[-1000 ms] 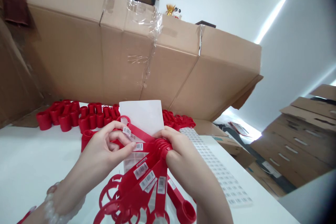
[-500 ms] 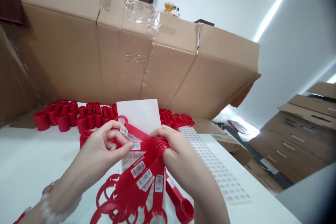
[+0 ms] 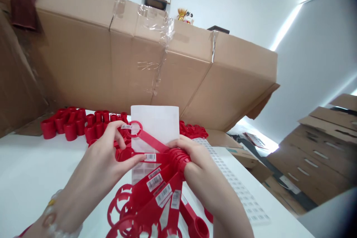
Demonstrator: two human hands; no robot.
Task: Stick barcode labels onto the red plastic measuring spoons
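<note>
A fan of red plastic measuring spoons (image 3: 146,210) spreads over the table, several handles bearing white barcode labels. My right hand (image 3: 206,171) is closed around their gathered handle ends. My left hand (image 3: 100,163) has its index finger and thumb spread apart. On its index fingertip sits a small barcode label (image 3: 126,126), beside the ring-shaped end of an upper spoon (image 3: 153,142) whose handle shows no label. The left thumb tip touches the edge of another barcode label (image 3: 150,157) on the handle below. A white paper sheet (image 3: 156,119) stands behind the spoons.
Rows of red measuring cups (image 3: 71,130) stand at the back left, and more red pieces (image 3: 195,131) lie at the back right. A long sheet of labels (image 3: 234,182) lies right of my right hand. A large cardboard box (image 3: 134,67) leans over the table's back.
My left index finger has risen and moved apart from the thumb, carrying the small label from the upper spoon's handle up to its ring end. The view has shifted slightly.
</note>
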